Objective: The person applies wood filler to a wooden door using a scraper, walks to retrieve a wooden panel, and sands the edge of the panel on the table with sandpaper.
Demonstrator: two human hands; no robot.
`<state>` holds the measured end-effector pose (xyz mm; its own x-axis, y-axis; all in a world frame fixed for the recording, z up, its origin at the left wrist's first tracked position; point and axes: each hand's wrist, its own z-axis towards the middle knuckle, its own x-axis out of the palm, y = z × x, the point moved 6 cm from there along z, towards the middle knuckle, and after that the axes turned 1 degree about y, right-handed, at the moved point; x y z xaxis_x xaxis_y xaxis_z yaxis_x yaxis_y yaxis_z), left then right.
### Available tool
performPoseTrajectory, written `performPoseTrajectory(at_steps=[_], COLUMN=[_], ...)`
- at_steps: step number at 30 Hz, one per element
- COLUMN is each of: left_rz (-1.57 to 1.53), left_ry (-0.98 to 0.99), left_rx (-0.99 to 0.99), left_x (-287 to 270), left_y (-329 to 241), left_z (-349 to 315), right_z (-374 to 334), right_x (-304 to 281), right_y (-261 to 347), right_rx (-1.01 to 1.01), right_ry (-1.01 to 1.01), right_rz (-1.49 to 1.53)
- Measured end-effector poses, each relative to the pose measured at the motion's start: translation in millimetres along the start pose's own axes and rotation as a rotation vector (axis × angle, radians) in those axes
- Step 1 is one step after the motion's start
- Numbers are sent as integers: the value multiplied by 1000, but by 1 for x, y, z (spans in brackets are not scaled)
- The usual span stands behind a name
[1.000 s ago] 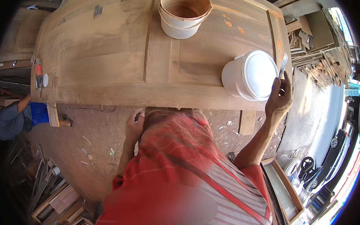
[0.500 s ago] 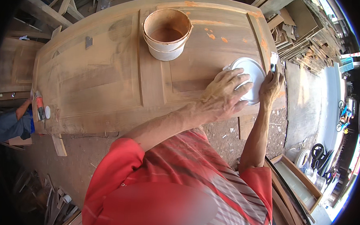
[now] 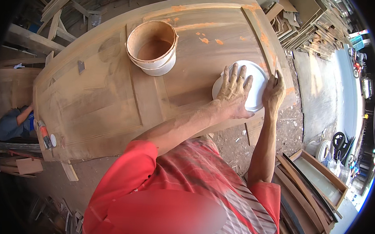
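A round white lidded tub (image 3: 258, 86) rests near the right end of a large brown wooden panelled door (image 3: 100, 94). My left hand (image 3: 232, 91) lies across its lid, palm down and fingers spread. At the tub's right edge, my right hand (image 3: 273, 95) is closed, thumb up. Whatever it grips, if anything, is hidden behind its fingers. Farther left on the door stands a white bucket (image 3: 158, 67), open at the top, its inside coated in brown residue. Orange filler patches (image 3: 204, 40) mark the door's far right part.
A small dark flat piece (image 3: 81, 66) lies on the door's left panel. An orange power tool (image 3: 44, 133) sits at its left end, near another person's arm (image 3: 23, 115). Stacked boards (image 3: 304, 21) stand at the far right. Wooden frames (image 3: 318, 177) lean at the lower right.
My left hand has flattened over the lid with its fingers more spread. A pale-tipped tool that stuck up from my right hand no longer shows. The whole view has shifted slightly.
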<state>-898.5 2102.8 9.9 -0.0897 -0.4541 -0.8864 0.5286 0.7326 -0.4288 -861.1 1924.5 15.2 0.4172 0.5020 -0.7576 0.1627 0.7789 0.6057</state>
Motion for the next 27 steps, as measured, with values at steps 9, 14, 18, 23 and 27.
performPoseTrajectory(at_steps=[9, 14, 18, 23, 27], left_rz=[29, 11, -33, -33, -21], left_ry=[-43, -18, -39, -82, -67], left_rx=[45, 94, 96, 103, 91], left_x=[10, 6, 3, 6, 9], left_y=[-23, -30, -28, -31, -32], left_z=[14, 22, 31, 42, 47], right_z=[-4, -5, -4, 5, -2], right_x=[-33, -37, -42, -48, -56], right_y=[-2, -2, 6, -4, -7], right_rx=[-82, -102, -85, 4, 28], right_ry=[152, 137, 201, 266, 207], right_rz=[-120, -197, -220, -103, -7])
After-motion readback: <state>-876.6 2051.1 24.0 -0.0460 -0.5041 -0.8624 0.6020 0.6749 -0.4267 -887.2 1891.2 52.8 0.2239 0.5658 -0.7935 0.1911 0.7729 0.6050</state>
